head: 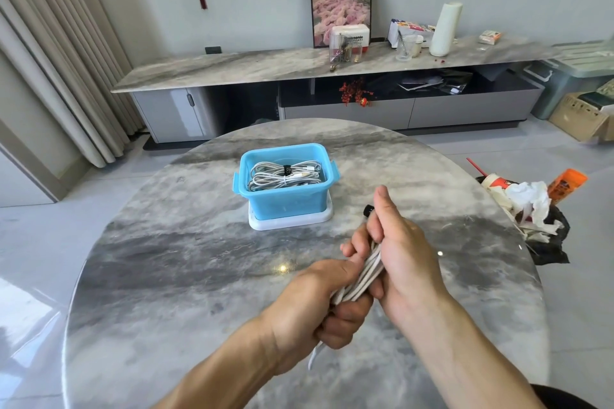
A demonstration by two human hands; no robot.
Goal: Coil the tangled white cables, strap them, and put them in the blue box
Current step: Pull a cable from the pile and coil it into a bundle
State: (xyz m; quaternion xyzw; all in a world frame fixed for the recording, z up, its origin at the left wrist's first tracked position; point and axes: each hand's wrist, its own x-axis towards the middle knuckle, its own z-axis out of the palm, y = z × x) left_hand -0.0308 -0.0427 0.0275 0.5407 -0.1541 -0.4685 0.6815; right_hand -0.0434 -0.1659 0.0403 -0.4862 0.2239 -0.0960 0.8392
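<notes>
While the white cable bundle [360, 279] is clamped in both grips above the near tabletop [186, 276], its long axis runs diagonally — low at the left hand [319, 302], rising toward the right hand [395, 242], whose fingers are curled round the upper end beside a small black strap piece [368, 210]. The blue box [285, 191], already holding strapped coils [284, 174], lies ahead and slightly left, so the left hand is judged nearer for the drop.
</notes>
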